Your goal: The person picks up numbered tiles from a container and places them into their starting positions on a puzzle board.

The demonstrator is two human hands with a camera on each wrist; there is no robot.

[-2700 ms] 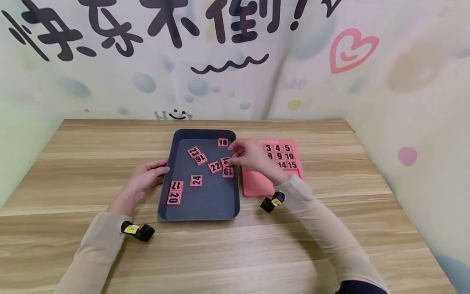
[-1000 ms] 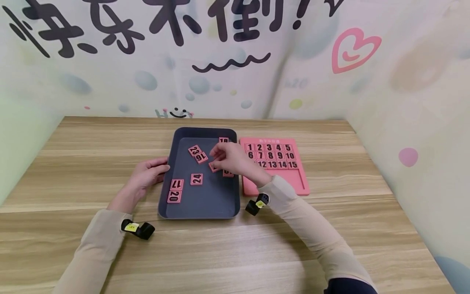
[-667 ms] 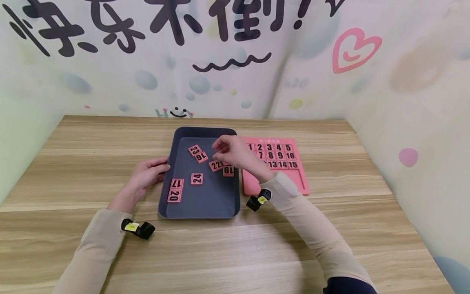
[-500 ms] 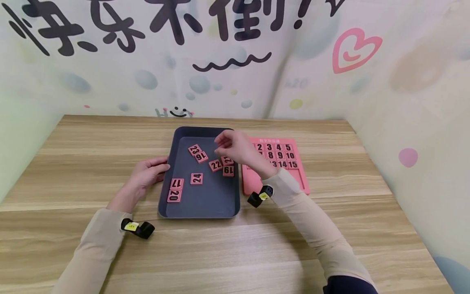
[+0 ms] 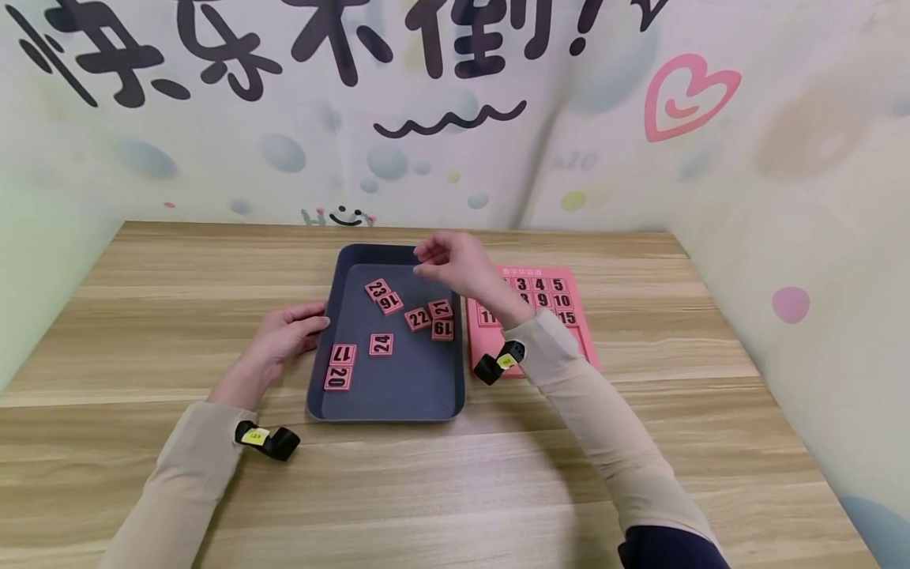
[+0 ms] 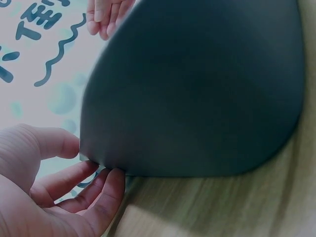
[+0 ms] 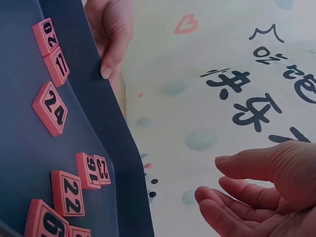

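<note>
Bright, even light, soft from above; faint shadows lie under the sleeves on the table (image 5: 142, 332); the head view bows at its edges; the left wrist view shows the tray (image 6: 197, 89) blurred and dark.

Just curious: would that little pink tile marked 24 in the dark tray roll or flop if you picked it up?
The 24 tile looks flat and square, so it probably won't roll. Its thick, crisp edges in the right wrist view suggest stiffness. It is likely light, being small within the tray.

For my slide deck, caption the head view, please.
Right hand raised above a dark tray of numbered tiles; left hand at its edge.
</note>
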